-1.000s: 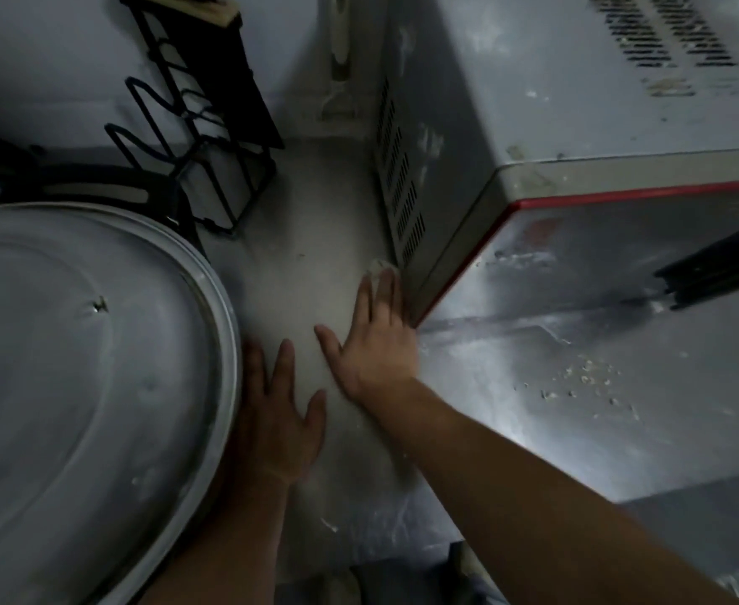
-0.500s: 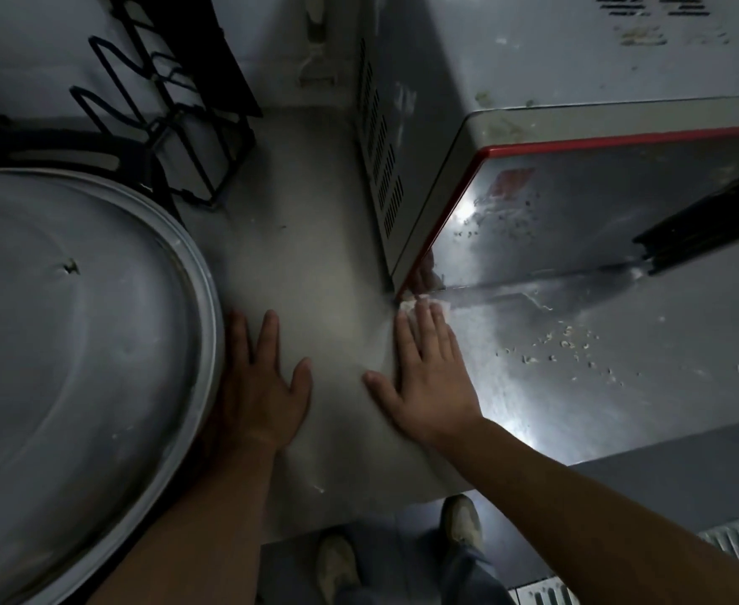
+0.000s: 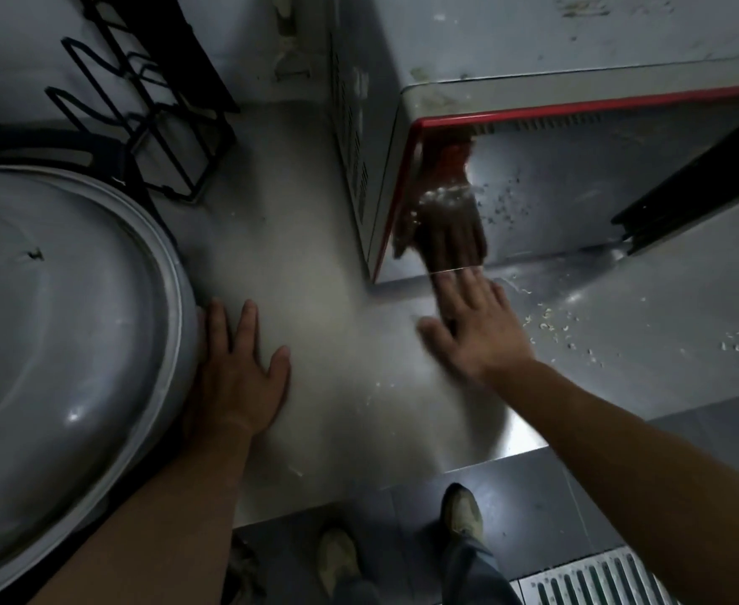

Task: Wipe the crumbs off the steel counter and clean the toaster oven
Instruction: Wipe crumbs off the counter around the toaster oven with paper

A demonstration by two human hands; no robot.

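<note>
The crumbs (image 3: 551,327) lay loose and light on the steel counter (image 3: 315,264), at three o'clock of the right hand (image 3: 476,329), likely easy to sweep. Its fingers were spread flat against the toaster oven (image 3: 533,93); the left hand (image 3: 236,373) rested splayed beside the pan (image 3: 62,325).

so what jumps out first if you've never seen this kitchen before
The right hand lies flat on the steel counter, fingertips at the toaster oven, whose shiny door mirrors it. Crumbs dot the counter to its right. A big round metal lid fills the left, the left hand beside it.
</note>
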